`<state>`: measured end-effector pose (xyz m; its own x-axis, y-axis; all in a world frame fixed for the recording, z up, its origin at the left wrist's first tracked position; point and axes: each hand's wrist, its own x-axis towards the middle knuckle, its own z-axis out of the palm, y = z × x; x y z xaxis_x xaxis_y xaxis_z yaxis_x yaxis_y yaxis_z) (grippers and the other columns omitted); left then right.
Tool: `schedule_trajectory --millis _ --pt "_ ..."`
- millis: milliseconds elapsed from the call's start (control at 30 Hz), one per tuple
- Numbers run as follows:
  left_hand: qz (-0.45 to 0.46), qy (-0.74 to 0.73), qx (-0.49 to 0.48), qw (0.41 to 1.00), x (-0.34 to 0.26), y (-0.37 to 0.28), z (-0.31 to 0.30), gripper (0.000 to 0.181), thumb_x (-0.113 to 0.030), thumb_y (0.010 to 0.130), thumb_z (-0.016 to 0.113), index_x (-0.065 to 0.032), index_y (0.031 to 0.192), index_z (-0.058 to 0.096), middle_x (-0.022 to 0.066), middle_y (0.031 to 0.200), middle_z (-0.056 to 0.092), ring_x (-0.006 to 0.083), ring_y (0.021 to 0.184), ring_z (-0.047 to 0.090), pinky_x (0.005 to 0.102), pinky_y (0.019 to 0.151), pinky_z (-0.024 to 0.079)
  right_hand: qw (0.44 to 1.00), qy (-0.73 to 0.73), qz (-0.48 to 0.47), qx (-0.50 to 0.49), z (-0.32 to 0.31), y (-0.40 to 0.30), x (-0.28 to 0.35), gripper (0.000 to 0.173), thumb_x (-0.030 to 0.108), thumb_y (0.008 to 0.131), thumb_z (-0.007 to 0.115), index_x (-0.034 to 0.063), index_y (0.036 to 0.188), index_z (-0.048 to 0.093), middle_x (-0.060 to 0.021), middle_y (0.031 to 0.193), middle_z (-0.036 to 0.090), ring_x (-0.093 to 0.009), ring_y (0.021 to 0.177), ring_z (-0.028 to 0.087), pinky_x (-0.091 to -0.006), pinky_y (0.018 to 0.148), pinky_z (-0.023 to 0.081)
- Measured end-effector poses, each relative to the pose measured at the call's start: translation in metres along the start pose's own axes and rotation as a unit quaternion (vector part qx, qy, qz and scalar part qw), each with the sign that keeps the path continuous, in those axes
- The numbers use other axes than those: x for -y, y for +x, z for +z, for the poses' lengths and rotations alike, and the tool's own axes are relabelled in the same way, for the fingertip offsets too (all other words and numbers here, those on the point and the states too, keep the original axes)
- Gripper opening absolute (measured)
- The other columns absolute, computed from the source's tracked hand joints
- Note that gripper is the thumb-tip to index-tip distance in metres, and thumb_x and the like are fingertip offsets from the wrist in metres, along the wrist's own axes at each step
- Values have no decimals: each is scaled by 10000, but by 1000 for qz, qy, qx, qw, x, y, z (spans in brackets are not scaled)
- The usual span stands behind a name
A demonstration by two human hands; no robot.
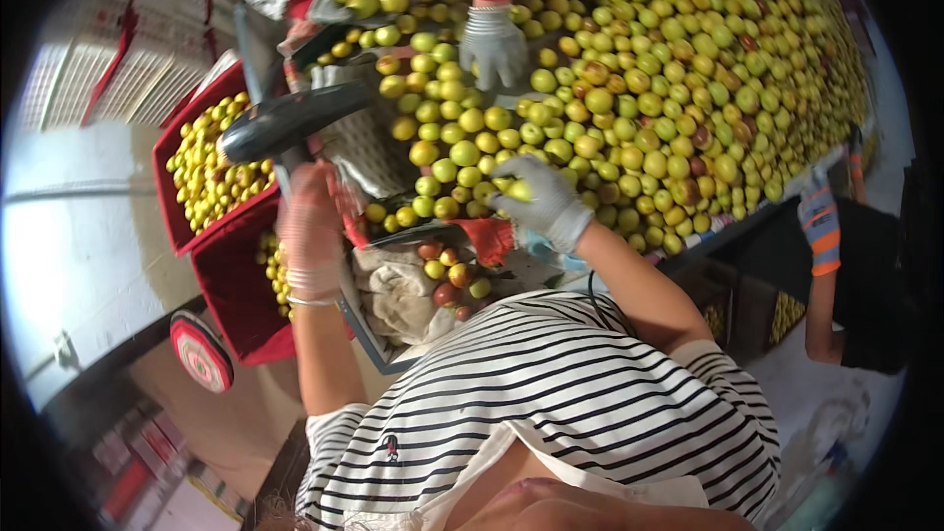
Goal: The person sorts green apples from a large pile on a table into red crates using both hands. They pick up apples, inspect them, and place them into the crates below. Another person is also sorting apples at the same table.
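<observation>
My right hand (549,203), in a grey knit glove, is at the near edge of a large heap of yellow-green jujubes (649,103). Its fingers curl around one green jujube (519,190). My left hand (313,217), also gloved, is blurred by motion; whether it holds anything is unclear. It is just below a dark elongated fixture (295,122) on a post, beside red netting (350,210). Between my hands and my body, a shallow box (376,350) contains a crumpled cloth (398,299) and several reddish and green jujubes (448,280).
Across the heap reaches another person's gloved hand (494,48). To the left are a red-lined crate (173,199) of jujubes and a second red-lined crate (228,310), partly filled. A round patterned stool (200,350) stands below them. Another worker's striped glove (820,225) shows at right.
</observation>
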<state>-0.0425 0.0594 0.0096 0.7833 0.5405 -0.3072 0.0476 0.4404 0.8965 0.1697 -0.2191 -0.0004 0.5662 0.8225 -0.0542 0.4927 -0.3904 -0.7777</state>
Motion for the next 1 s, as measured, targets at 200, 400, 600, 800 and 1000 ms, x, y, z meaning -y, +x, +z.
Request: schedule_trajectory --millis 200,400,600,800,1000 --pt "-126 -169 65 975 81 -23 134 517 -135 897 662 -56 1355 437 114 1155 586 240 1030 611 377 848 551 990 73 -77 94 20 0 36 692 147 767 690 121 1394 397 -172 1350 432 -353 1227 486 -406 1041 428" --pt "-31 78 -91 992 77 -10 99 211 -100 880 676 -63 1052 560 23 901 609 73 641 570 188 505 502 932 -282 -162 162 -42 -37 -40 640 253 801 661 142 1391 440 -98 1437 416 -285 1268 472 -435 1076 368" --pt "41 241 -163 956 106 -2 81 163 -105 855 714 -33 945 600 19 839 607 86 692 569 228 624 492 862 -405 -196 233 -33 -34 -66 702 509 862 532 133 1440 402 -53 1540 288 -319 1367 291 -526 1181 131" --pt "65 237 -184 952 115 -4 81 160 -102 866 710 -14 955 610 19 865 612 88 767 557 231 730 487 854 -430 -194 220 1 32 -28 895 584 733 675 153 1456 373 -60 1472 376 -262 1308 371 -516 1151 192" --pt "-17 226 -166 960 98 3 92 165 -119 872 713 -19 938 601 -6 826 597 63 730 531 220 680 479 932 -338 -114 70 67 91 -23 741 506 817 608 155 1436 404 -78 1486 364 -268 1355 334 -557 1152 157"
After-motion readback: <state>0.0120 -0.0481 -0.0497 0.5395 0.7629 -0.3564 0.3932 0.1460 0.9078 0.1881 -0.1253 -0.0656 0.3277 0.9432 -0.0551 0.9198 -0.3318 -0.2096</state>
